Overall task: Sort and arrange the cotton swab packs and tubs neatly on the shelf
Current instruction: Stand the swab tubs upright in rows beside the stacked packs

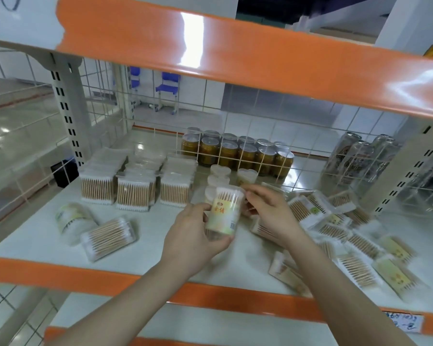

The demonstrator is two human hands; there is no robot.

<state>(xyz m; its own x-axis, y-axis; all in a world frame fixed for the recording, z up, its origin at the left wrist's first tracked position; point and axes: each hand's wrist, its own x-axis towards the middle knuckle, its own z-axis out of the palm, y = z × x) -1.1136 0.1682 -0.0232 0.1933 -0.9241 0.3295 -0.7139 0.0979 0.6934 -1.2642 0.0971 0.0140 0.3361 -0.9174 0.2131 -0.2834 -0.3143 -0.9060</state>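
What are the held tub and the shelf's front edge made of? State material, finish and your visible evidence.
Held tub: apparently clear glossy plastic, since the swabs show through above its paper-like label. Shelf front edge: probably orange-painted metal with a glossy finish, judging by the glare on it.

We see an orange shelf edge (pixel 235 58) running across the top, glare streaking it. Grey slotted uprights (pixel 68 116) stand left and right. Behind the white wire grid (pixel 235 136) we get a glossy pale tiled floor (pixel 18 126) with light reflections. Two blue chairs (pixel 166 89) sit against the white tiled wall (pixel 198 93) far back. Gold cans (pixel 238 153) line up beyond the grid, taller cans (pixel 355 156) to the right. A white paper sign (pixel 20 18) hangs upper left.
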